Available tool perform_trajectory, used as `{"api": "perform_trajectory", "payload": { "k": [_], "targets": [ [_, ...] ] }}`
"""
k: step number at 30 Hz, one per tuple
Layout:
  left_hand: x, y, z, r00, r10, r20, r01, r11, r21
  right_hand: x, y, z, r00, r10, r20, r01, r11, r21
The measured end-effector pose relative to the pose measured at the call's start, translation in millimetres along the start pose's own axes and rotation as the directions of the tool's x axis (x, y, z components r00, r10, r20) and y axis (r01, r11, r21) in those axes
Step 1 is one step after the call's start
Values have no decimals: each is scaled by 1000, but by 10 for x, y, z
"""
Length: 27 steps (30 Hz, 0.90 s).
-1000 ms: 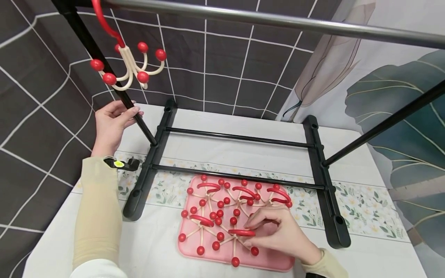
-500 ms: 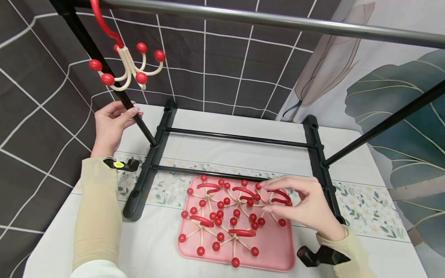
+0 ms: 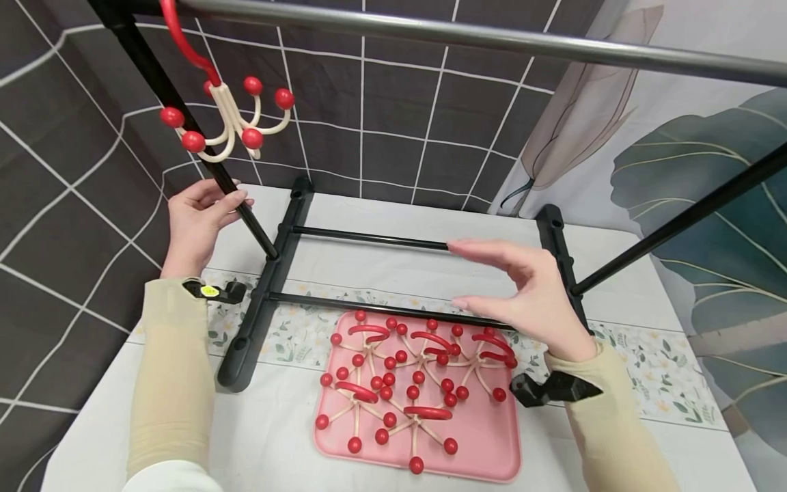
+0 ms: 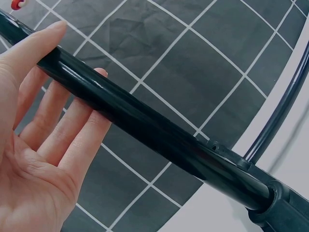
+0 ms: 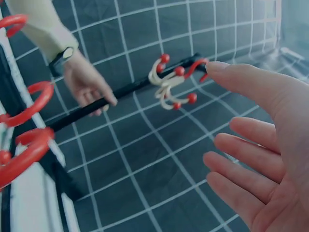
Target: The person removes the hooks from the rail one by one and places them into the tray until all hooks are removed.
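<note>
Rack [image 3: 556,273], black metal, stands on the white table [image 3: 277,444] w/ a grey top rail [image 3: 492,37] across the head view at 12 o'clock; its left upright pole [image 3: 184,116] slants up toward 11 o'clock; pink tray [image 3: 492,437] lies on the table at 6 o'clock, just in front of the rack's lower crossbar; it carries several red-and-cream hooks [image 3: 393,383] w/ red ball tips, lying flat and overlapping; one more hook [image 3: 227,116] hangs from the top rail at 11 o'clock, close beside the pole. Left hand [image 3: 197,219] at 9 o'clock rests against the pole, fingers nearly straight behind it, thumb tip on the front, a loose grip, not wrapped round. Right hand [image 3: 522,287] hovers at 3 o'clock above the tray's far right corner, fingers spread wide and straight, thumb apart, holding nothing; it touches no hook.
</note>
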State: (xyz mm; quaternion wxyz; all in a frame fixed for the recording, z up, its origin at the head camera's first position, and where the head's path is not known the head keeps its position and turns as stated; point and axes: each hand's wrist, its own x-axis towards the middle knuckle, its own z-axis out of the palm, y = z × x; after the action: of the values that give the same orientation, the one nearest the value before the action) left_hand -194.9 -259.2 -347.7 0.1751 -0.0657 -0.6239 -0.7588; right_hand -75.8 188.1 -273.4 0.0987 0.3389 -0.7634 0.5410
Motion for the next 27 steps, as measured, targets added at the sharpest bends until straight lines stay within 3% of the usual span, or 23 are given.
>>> {"api": "perform_trajectory", "payload": {
  "k": [11, 20, 27],
  "targets": [
    [1, 6, 8, 1000, -11, -10, 11, 1000, 3, 539, -208, 73, 981, -191, -12, 192, 981, 6],
    [9, 18, -9, 1000, -18, -19, 18, 1000, -1, 1079, -317, 263, 948, -296, -119, 313, 936, 159],
    [2, 1, -10, 999, -27, -19, 27, 1000, -13, 1465, -615, 451, 972, -182, -152, 217, 941, 261]
  ]
}}
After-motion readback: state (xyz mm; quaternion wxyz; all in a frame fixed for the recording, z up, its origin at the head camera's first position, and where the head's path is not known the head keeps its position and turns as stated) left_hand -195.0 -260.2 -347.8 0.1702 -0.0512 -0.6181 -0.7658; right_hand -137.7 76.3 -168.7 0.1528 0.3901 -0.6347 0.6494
